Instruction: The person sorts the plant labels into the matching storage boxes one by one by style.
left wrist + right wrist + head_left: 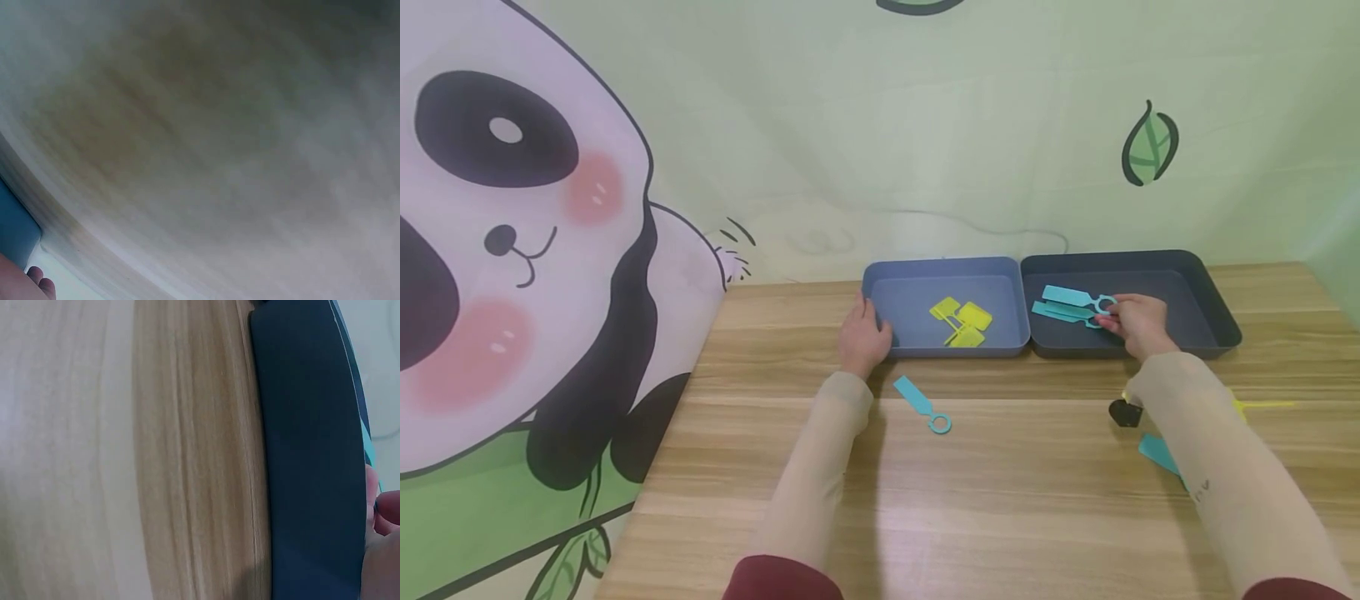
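My left hand (863, 337) grips the left end of a blue-grey tray (951, 268), thumb at the front corner and fingers along the outer side. Yellow plastic tags (974, 316) lie in a loose pile inside it. Over a dark tray (1180, 287) on the right, my right hand (1138, 323) pinches a turquoise plastic tag (1067, 295) by its ring end. More turquoise tags (1060, 312) overlap just below it. In the right wrist view, the dark tray's wall (312, 450) hides most of this hand. A corner of the blue-grey tray (15, 228) shows in the left wrist view.
One turquoise ringed tag (915, 396) lies on the wooden table (1000, 483) before the trays. Near the right forearm are a small black object (1125, 412), another turquoise piece (1157, 451) and a yellow piece (1262, 405), partly hidden by the sleeve. A printed cloth (925, 125) hangs behind.
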Action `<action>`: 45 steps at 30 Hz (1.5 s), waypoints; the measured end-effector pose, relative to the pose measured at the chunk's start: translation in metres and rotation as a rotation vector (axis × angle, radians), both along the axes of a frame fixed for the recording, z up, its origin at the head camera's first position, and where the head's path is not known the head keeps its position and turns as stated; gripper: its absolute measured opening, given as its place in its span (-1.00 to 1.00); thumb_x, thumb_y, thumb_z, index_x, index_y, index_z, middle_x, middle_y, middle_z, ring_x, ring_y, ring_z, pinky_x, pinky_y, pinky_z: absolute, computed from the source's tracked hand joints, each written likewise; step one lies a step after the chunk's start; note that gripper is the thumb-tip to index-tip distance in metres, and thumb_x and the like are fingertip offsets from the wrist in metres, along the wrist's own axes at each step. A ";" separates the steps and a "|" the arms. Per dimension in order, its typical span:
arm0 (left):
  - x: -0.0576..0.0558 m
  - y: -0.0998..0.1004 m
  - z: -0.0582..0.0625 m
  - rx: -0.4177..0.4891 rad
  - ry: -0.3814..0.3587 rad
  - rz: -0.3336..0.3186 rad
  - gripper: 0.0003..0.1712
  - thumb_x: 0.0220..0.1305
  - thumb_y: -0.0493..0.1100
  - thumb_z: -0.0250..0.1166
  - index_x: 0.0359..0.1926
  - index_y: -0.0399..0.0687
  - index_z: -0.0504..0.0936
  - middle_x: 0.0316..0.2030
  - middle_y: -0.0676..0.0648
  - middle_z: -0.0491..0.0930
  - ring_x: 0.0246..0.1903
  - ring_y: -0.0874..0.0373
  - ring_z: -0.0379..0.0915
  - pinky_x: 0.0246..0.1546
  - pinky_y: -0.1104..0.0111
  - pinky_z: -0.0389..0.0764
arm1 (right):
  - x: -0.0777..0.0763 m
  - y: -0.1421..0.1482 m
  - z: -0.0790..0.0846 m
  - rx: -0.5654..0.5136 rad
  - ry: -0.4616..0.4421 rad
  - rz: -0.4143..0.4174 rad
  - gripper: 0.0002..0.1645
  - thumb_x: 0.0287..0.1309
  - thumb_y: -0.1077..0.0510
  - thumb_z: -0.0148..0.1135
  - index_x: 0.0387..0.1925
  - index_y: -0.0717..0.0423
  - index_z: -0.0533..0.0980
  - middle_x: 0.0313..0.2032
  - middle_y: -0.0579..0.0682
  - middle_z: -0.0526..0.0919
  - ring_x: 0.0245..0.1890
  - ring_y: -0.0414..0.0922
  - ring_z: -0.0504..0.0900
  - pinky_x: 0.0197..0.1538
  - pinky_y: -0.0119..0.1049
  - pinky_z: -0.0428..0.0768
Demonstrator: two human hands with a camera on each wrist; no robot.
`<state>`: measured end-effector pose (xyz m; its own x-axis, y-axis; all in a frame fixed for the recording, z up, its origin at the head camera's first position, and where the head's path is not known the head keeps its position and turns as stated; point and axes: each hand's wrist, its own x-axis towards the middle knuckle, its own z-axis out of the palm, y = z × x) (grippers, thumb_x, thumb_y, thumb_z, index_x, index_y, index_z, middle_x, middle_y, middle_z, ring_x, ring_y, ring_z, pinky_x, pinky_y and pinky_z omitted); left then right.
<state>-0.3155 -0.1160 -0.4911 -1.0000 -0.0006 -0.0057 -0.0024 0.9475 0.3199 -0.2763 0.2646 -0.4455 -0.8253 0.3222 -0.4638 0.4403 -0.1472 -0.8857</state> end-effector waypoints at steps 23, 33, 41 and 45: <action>0.000 -0.001 0.000 0.006 -0.003 0.000 -0.31 0.25 0.04 -0.15 0.31 -0.24 0.03 0.38 -0.12 -0.20 0.32 0.02 -0.08 0.32 0.30 0.01 | -0.006 -0.001 -0.004 0.123 -0.065 0.146 -0.39 0.04 0.47 -0.14 0.20 0.42 0.12 -0.55 -0.06 0.45 -0.71 -0.38 0.51 -0.45 -0.53 0.59; 0.000 -0.001 -0.001 0.023 -0.004 0.001 -0.31 0.25 0.04 -0.16 0.31 -0.24 0.02 0.38 -0.12 -0.20 0.33 0.01 -0.09 0.32 0.28 0.01 | -0.003 -0.011 -0.012 0.540 -0.040 0.221 -0.56 0.07 0.33 -0.17 -0.01 0.48 0.33 -0.25 0.20 0.39 -0.74 -0.39 0.43 -0.54 -0.49 0.55; 0.002 0.000 0.001 0.009 0.005 0.000 -0.31 0.25 0.03 -0.15 0.31 -0.25 0.04 0.38 -0.12 -0.18 0.33 0.02 -0.09 0.32 0.30 0.02 | 0.001 -0.010 -0.013 0.672 -0.011 0.260 -0.61 0.08 0.31 -0.15 -0.07 0.46 0.38 -0.23 0.29 0.46 -0.69 -0.28 0.48 -0.49 -0.35 0.54; 0.001 0.000 0.001 0.008 0.000 0.005 -0.31 0.25 0.03 -0.15 0.31 -0.23 0.04 0.38 -0.10 -0.18 0.33 0.03 -0.09 0.32 0.30 0.02 | 0.002 -0.010 -0.014 0.698 0.019 0.256 -0.62 0.09 0.27 -0.13 -0.09 0.41 0.40 -0.31 0.23 0.48 -0.69 -0.28 0.46 -0.47 -0.24 0.56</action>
